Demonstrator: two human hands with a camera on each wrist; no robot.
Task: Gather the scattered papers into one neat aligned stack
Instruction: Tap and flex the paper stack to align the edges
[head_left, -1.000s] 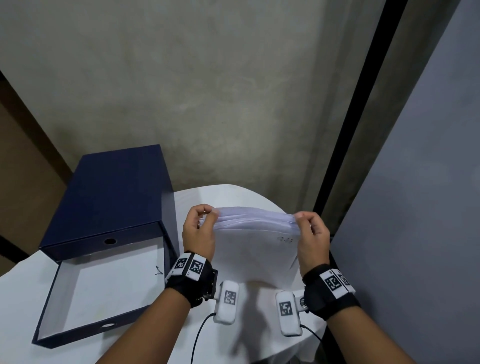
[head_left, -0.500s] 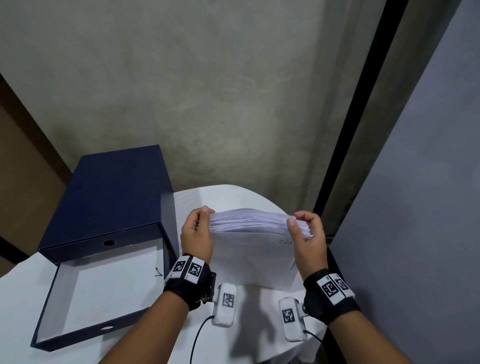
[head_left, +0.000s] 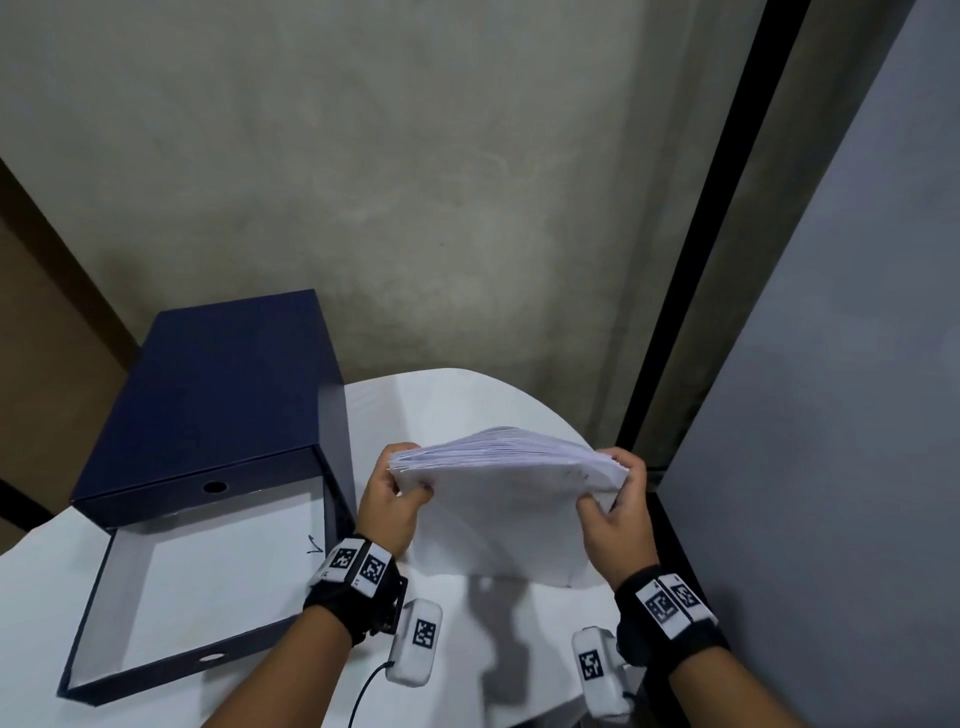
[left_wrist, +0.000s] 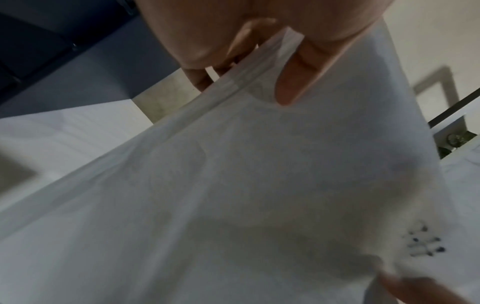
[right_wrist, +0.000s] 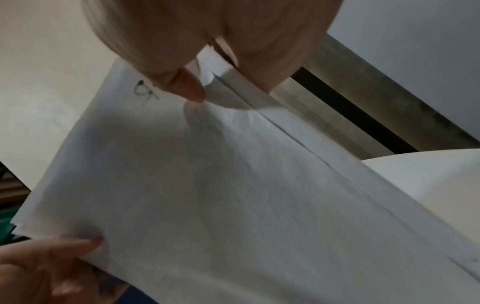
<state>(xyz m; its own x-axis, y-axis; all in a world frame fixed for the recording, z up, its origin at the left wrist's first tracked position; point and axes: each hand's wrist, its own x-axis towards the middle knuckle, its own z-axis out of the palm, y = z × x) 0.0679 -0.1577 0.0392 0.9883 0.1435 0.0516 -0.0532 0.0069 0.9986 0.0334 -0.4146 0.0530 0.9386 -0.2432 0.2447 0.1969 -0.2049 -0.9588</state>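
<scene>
While our left hand and right hand pinch the papers above the table, edges look uneven, so next we tap them straight

The papers are white, with small black ink marks near one corner; the table is white; the box is dark navy outside, white inside; the wrist bands are black, carrying black-and-white square-patterned tags.

Grey concrete wall, white table, dim light.
</scene>
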